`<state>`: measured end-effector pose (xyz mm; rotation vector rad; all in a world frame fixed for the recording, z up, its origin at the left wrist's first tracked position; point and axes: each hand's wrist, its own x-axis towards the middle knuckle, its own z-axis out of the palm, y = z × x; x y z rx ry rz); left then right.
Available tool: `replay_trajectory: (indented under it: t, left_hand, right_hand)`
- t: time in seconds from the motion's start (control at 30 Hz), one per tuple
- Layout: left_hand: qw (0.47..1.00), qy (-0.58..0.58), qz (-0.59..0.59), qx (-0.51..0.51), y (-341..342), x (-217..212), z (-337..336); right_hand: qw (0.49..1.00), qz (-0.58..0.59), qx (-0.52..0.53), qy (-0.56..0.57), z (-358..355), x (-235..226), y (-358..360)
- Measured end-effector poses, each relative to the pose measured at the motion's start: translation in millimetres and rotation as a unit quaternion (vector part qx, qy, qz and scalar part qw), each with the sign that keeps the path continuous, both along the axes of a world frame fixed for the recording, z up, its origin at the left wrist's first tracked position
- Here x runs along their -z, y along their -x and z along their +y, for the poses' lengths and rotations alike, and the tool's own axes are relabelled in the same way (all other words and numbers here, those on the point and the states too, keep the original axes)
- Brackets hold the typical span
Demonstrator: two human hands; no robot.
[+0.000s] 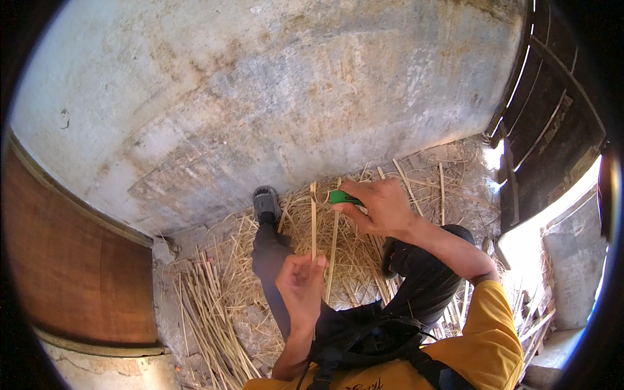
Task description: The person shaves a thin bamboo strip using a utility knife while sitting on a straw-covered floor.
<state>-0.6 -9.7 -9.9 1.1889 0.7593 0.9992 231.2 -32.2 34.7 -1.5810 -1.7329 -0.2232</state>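
Upright between the thumb and fingers of my left hand (302, 286) stands a thin, pale bamboo strip (314, 227). The strip's upper end is slightly curled or split. To the right of it, my right hand (383, 207) is closed around a small green-handled tool (342, 197). The tool points left toward the strip's upper part, with a small gap between them. Its working end is too small to make out, and my fingers cover part of the handle.
Straw-like shavings (296, 224) litter the floor around my legs. A bundle of long strips (214, 318) lies at the lower left. Ahead rises a stained concrete wall (305, 97). A brown wooden panel (78, 260) stands at left, dark boards (546, 123) at right.
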Motion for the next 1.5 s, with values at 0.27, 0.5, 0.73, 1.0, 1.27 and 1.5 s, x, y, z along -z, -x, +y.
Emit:
replay_trajectory:
  t: [0.27,0.5,0.73,1.0,1.27,1.5]
  left_hand:
    - [0.998,0.009,0.001,0.055,21.3,21.1,0.3]
    - [0.991,0.066,-0.045,0.109,22.6,9.7,10.4]
    - [0.988,0.049,0.005,0.148,18.3,2.6,7.9]
    - [0.990,0.013,0.021,0.142,15.6,-4.2,8.3]
    - [0.990,-0.094,0.090,0.059,16.3,5.6,10.9]
    - [0.991,-0.109,0.058,0.058,12.1,-7.4,8.6]
  right_hand:
    - [0.966,0.179,0.163,0.096,9.2,-26.0,-60.7]
    - [0.860,0.471,-0.150,0.127,6.4,-7.4,-7.3]
    - [0.850,0.470,-0.183,0.154,6.8,-6.1,-7.2]
    - [0.811,0.522,-0.207,0.164,2.3,-7.6,-12.7]
    - [0.963,0.230,-0.095,0.105,-10.0,-9.7,-10.8]
    - [0.987,0.005,-0.154,0.056,-11.7,6.9,0.6]
